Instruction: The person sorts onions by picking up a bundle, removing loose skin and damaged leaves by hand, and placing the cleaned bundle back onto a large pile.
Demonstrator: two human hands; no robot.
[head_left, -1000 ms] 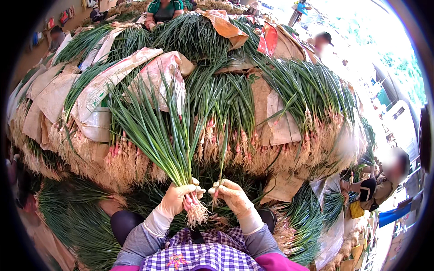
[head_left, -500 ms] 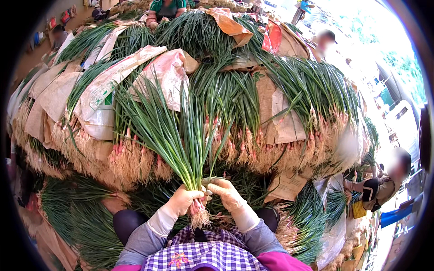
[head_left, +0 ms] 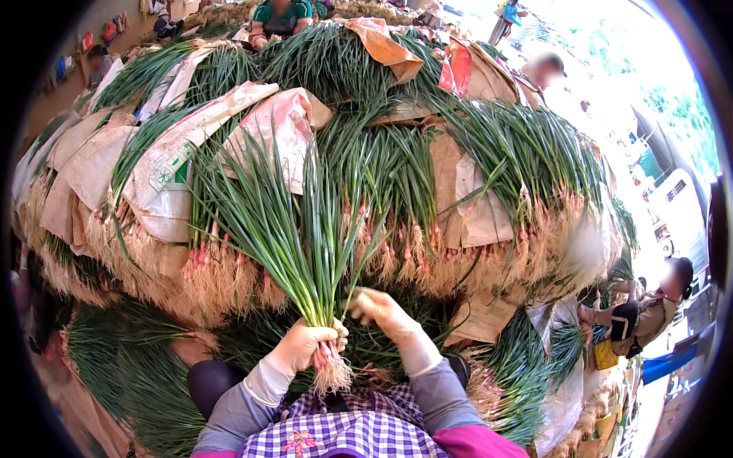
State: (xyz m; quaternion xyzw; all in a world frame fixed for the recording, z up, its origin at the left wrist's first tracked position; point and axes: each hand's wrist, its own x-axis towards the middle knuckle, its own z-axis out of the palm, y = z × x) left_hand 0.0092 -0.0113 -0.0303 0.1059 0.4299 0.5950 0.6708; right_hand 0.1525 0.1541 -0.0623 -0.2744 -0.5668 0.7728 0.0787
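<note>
My left hand (head_left: pixel 299 347), in a pale glove, is wrapped round a bunch of spring onions (head_left: pixel 311 267) just above their pink bulbs. The green leaves fan upward and away from me, while the pale roots hang below the fist over my lap. Just right of the stems is my right hand (head_left: pixel 383 311), gloved too, with its fingers curled together. Its fingertips are close to a thin leaf at the bunch's side; whether they pinch it or something small is unclear.
Ahead rises a wide heap of spring onions (head_left: pixel 527 145), roots toward me, partly covered by brown and white sacks (head_left: pixel 164 183). More onions (head_left: pixel 156 374) lie around my legs. A brown paper piece (head_left: pixel 481 319) lies right of my hands. A person (head_left: pixel 653 317) sits at the right; others are farther back.
My right hand has drawn back slightly to the right from the stems, its fingers curling in. The left hand keeps its grip, and the bunch has shifted a little left and down.
</note>
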